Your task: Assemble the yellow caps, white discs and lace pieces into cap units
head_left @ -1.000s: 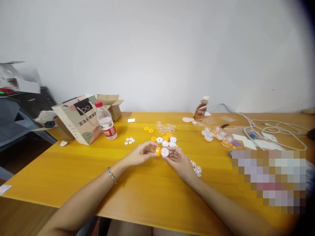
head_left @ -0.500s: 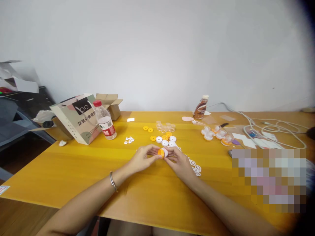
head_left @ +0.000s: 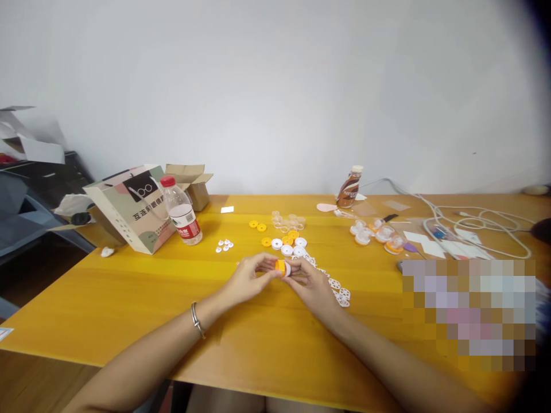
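Hands: two, my left hand (head_left: 248,279) and my right hand (head_left: 313,285)
Held by me: one orange part (head_left: 280,265), one white part (head_left: 288,269)
White knobs (head_left: 226,248): five, just right of the one water bottle (head_left: 184,217)
Orange discs (head_left: 261,228): five, farther right of it
White discs (head_left: 286,252): four visible, likewise

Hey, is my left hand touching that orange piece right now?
Touching. The head view shows the left hand gripping the orange piece at its near side, the thumb and fingers meeting it with no visible gap.
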{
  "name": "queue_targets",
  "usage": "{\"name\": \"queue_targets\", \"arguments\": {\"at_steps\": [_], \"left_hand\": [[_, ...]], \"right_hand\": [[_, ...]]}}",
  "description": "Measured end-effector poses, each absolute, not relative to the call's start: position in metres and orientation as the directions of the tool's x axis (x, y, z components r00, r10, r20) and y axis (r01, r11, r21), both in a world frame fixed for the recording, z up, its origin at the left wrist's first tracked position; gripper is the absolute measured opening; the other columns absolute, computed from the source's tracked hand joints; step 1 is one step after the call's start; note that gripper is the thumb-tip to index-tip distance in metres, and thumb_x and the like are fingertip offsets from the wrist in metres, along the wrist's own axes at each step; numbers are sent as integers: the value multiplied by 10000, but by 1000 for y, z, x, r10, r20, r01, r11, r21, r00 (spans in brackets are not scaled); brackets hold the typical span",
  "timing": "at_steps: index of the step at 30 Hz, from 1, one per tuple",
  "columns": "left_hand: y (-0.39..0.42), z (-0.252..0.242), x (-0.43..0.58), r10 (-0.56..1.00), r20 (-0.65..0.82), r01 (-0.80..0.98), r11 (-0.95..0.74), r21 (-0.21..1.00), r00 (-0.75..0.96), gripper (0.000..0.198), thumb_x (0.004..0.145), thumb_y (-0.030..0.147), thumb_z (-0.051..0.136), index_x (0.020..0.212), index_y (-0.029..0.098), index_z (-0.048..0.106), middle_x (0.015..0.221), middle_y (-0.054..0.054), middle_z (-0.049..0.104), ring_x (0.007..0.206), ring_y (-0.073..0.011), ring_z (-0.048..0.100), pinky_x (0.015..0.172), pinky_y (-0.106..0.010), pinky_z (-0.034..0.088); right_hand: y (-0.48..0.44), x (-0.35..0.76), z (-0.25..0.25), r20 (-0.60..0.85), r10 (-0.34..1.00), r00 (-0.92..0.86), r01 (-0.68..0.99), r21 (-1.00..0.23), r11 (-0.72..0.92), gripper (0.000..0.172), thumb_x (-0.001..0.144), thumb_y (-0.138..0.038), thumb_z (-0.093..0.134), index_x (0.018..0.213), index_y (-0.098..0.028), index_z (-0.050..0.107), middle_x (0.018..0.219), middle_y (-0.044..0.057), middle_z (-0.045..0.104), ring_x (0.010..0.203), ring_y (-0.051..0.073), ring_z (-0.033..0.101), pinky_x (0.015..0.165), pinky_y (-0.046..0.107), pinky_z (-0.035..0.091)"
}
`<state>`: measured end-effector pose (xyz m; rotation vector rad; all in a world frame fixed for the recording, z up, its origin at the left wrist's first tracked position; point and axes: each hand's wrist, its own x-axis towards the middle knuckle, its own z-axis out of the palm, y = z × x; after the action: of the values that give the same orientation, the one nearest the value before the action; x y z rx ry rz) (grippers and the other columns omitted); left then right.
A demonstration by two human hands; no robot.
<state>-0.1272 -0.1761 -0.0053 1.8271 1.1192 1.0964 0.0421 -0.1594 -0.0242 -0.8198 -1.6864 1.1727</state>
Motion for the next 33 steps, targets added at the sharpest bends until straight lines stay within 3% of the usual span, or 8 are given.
{"name": "queue_targets", "arguments": {"at_steps": [5, 9, 13, 17, 21, 27, 33], "left_hand": [[-178, 10, -138, 892, 343, 460, -447, 767, 296, 250, 770, 277, 543, 977, 138, 546, 877, -56, 620, 784, -132, 578, 736, -253, 469], [-183, 21, -152, 794, 147, 647, -574, 501, 590, 214, 699, 235, 587, 905, 178, 582, 811, -11, 607, 729, -135, 557, 688, -247, 437], [-187, 18, -155, 714, 27, 668, -667, 329, 700, 246, 649, 263, 641, 878, 189, 589, 854, -19, 597, 756, -164, 558, 706, -268, 419], [-185, 18, -150, 737, 129, 673, -664, 325, 664, 266, 754, 401, 556, 911, 188, 577, 859, -29, 582, 775, -156, 550, 720, -268, 419], [-180, 14, -144, 772, 329, 708, -633, 313, 544, 200, 852, 304, 441, 952, 172, 554, 883, -41, 564, 828, -142, 529, 750, -258, 418], [-177, 0, -138, 763, 309, 741, -637, 210, 568, 190, 873, 248, 404, 881, 168, 576, 797, -30, 558, 746, -123, 533, 667, -224, 431], [-182, 0, -132, 721, 295, 759, -651, -22, 627, 204, 864, 232, 398, 798, 119, 555, 753, -67, 550, 693, -156, 535, 629, -274, 436]], "right_hand": [[-152, 40, -24, 191, 924, -331, -49, -981, 186, 279, 636, -249, 668, 879, -198, 540, 796, 23, 633, 757, 148, 604, 771, 319, 484], [-149, 41, -23, 88, 945, -315, -102, -993, 58, 326, 613, -240, 679, 908, -199, 548, 809, 11, 622, 769, 132, 588, 790, 302, 450], [-150, 42, -23, 24, 927, -375, -103, -995, -16, 345, 617, -236, 668, 940, -206, 553, 830, 7, 623, 794, 135, 580, 793, 299, 431], [-151, 42, -23, -3, 903, -430, -102, -993, -52, 313, 634, -254, 653, 927, -201, 556, 833, 15, 633, 767, 138, 584, 768, 305, 436], [-152, 39, -25, 6, 879, -476, -99, -994, -46, 273, 671, -317, 625, 902, -186, 561, 762, 14, 629, 662, 122, 574, 712, 304, 453], [-156, 37, -27, 76, 858, -508, -46, -997, 61, 303, 656, -334, 641, 906, -197, 538, 689, -14, 597, 655, 122, 573, 683, 288, 459], [-158, 38, -25, 88, 855, -511, -38, -996, 80, 280, 652, -358, 650, 828, -195, 506, 648, -26, 590, 623, 119, 582, 657, 282, 461]]}}
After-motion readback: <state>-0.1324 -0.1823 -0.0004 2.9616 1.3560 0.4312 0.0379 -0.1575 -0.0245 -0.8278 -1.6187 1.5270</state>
